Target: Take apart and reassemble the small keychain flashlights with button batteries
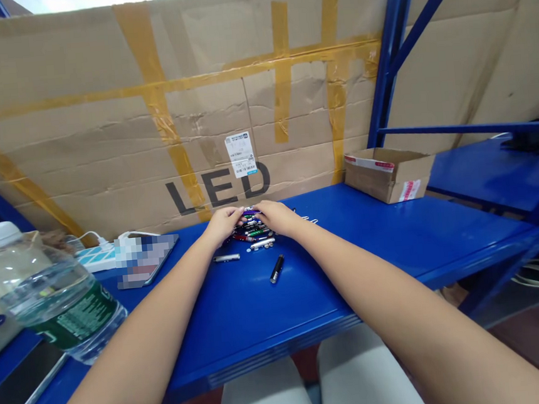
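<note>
While above the pen pile [255, 236], purple pen [251, 211] pinched between left hand [224, 223] and right hand [276, 217].

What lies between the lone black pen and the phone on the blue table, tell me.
A single silver pen lies on the blue table between the black pen and the phone; the head view shows it.

A heap of small pen lights [254, 232] in red, green, silver and black lies jumbled on the blue table [358, 244]. A purple pen light [251, 211] is held level just above it, between the fingertips of the left hand [224, 222] and the right hand [276, 216]. A silver pen light [226, 257] lies flat left of the heap, and a black pen light [276, 268] lies slanted nearer the table's front edge.
</note>
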`<state>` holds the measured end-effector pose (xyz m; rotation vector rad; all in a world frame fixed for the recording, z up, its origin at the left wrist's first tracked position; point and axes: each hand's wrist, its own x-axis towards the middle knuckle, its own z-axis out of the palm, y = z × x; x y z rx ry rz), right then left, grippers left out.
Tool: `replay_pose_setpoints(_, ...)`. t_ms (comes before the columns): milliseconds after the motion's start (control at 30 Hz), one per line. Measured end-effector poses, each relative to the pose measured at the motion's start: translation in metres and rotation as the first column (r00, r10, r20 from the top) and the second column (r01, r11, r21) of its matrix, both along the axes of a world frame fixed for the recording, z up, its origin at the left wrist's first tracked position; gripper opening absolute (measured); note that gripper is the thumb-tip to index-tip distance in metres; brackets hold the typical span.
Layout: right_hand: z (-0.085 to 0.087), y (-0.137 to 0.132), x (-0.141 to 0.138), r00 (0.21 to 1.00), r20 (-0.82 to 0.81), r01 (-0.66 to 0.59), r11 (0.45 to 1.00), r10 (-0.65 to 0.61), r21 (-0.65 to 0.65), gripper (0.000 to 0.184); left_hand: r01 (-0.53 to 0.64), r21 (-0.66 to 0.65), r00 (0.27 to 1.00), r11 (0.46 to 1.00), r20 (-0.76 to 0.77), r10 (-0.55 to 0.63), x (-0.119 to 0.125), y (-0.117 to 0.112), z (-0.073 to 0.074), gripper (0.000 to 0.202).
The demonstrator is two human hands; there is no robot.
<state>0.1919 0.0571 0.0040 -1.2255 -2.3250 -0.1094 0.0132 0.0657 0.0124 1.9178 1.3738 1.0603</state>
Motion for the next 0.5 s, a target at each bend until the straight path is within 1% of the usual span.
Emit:
replay_pose_setpoints(100,0.003,-0.004,0.0,0.995,0.089,0.048,0.999,-0.05,0.026,0.026,-0.023,0.002,0.999,1.0,-0.04,0.023,0.0,0.001,-0.001,0.033)
replay_pose_setpoints(267,0.004,-0.006,0.0,0.966,0.232,0.079,0.988,-0.109,0.136,0.03,-0.041,0.063,0.989,0.997,-0.138,0.049,0.003,0.004,-0.003,0.04)
replay_pose_setpoints(367,0.002,-0.004,0.0,0.953,0.268,0.1,0.982,-0.141,0.159,0.031,-0.03,0.108,0.985,0.994,-0.168,0.048,0.007,0.005,-0.006,0.041)
replay_pose_setpoints(500,-0.003,-0.001,0.001,0.941,0.293,0.13,0.98,-0.17,0.152,0.029,-0.003,0.137,0.986,0.991,-0.166,0.026,0.011,0.009,-0.011,0.039)
